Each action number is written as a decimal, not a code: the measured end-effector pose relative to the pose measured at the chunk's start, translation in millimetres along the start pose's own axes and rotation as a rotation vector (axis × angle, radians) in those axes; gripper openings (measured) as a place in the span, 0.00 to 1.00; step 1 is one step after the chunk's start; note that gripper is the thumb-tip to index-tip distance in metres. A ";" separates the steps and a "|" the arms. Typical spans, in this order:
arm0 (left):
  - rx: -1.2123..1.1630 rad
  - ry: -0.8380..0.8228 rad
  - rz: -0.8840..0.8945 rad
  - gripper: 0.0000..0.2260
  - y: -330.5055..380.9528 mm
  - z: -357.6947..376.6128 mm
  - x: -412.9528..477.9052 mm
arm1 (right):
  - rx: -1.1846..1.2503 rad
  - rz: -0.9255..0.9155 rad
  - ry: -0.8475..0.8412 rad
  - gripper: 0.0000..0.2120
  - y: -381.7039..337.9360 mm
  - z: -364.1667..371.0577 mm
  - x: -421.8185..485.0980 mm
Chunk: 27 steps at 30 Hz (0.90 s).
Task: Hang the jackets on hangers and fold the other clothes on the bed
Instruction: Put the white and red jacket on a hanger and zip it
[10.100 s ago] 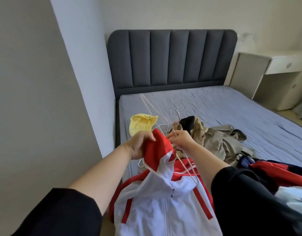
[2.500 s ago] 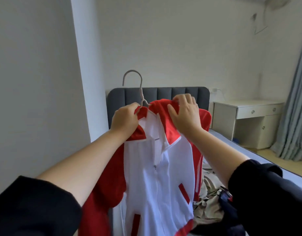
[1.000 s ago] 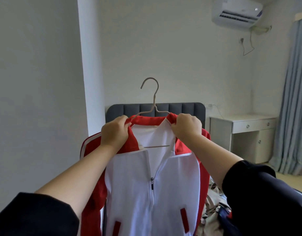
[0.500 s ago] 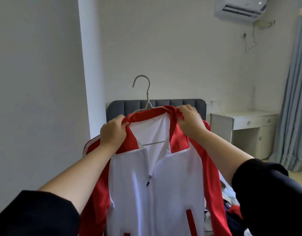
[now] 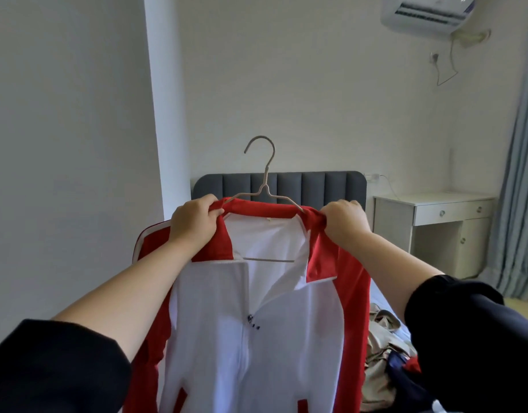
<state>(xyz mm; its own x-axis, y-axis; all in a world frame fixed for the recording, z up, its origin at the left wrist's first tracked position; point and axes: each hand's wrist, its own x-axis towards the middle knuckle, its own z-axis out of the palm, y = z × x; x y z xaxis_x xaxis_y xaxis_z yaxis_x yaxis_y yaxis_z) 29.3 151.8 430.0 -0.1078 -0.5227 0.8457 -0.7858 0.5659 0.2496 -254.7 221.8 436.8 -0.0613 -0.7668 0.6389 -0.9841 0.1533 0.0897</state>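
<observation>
A red and white zip jacket hangs in the air in front of me on a thin wire hanger, whose hook sticks up above the collar. My left hand grips the red collar at the jacket's left shoulder. My right hand grips the collar at the right shoulder. The front is zipped partway, and the hanger's lower bar shows inside the open neck. More clothes, a beige garment and a dark blue and red one, lie on the bed at lower right.
A grey padded headboard stands behind the jacket. A white desk with drawers is to the right of the bed, with a pale curtain beyond it. An air conditioner is mounted high on the wall.
Over ten seconds the jacket went from the bed onto the hanger and was lifted up. In the last half second my right hand slid outward along the collar, spreading it wider.
</observation>
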 end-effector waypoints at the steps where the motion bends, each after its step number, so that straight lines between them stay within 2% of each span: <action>1: 0.009 0.003 0.005 0.06 -1.4 0.5 -1.0 | -0.002 0.005 -0.079 0.10 1.0 1.4 1.1; 2: 0.016 0.002 0.009 0.06 -3.2 0.9 -2.2 | 0.048 -0.012 -0.117 0.10 2.2 3.0 1.9; 3: 0.017 -0.002 0.008 0.06 -5.3 1.3 -3.3 | 0.201 -0.030 -0.118 0.14 2.3 4.4 2.8; 5: 0.007 -0.002 -0.006 0.06 -9.2 1.8 -4.9 | 0.614 -0.021 -0.126 0.25 -2.5 4.6 2.2; 6: 0.000 0.001 -0.015 0.06 -10.5 2.0 -5.0 | 0.726 -0.026 -0.159 0.24 -6.2 4.8 0.9; 7: -0.004 -0.002 -0.023 0.06 -10.9 2.2 -5.2 | 0.750 -0.052 -0.202 0.19 -10.0 5.7 -0.7; 9: -0.007 -0.037 -0.018 0.07 -8.9 3.2 -6.2 | 0.658 -0.057 -0.233 0.04 -14.3 12.8 -1.4; 10: -0.003 -0.067 -0.002 0.07 -6.5 4.2 -6.4 | 0.617 -0.036 -0.233 0.02 -16.0 14.9 -1.5; 13: 0.002 -0.128 0.061 0.08 4.1 1.1 0.2 | 0.634 -0.014 -0.167 0.07 -23.7 16.8 -1.6; 17: -0.006 -0.058 0.138 0.08 7.9 -14.8 21.0 | 0.679 0.121 0.164 0.07 -21.8 9.4 5.7; 21: 0.035 -0.192 0.051 0.09 6.2 -14.2 24.4 | 0.613 0.185 0.154 0.09 -13.9 3.6 10.4; 24: -0.018 -0.112 0.019 0.10 12.8 -12.1 22.0 | 0.624 0.236 0.242 0.15 -10.1 -5.7 12.0; 27: 0.036 -0.014 0.061 0.11 21.7 -18.7 25.0 | 0.589 0.229 0.318 0.16 -6.6 -24.4 13.2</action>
<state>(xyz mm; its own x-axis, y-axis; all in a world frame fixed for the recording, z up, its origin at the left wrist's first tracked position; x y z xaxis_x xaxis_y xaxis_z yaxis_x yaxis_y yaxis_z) 20.9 162.9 465.4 -0.1645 -0.4966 0.8522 -0.7989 0.5738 0.1802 -244.9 225.9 463.3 -0.3143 -0.5227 0.7925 -0.8842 -0.1428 -0.4448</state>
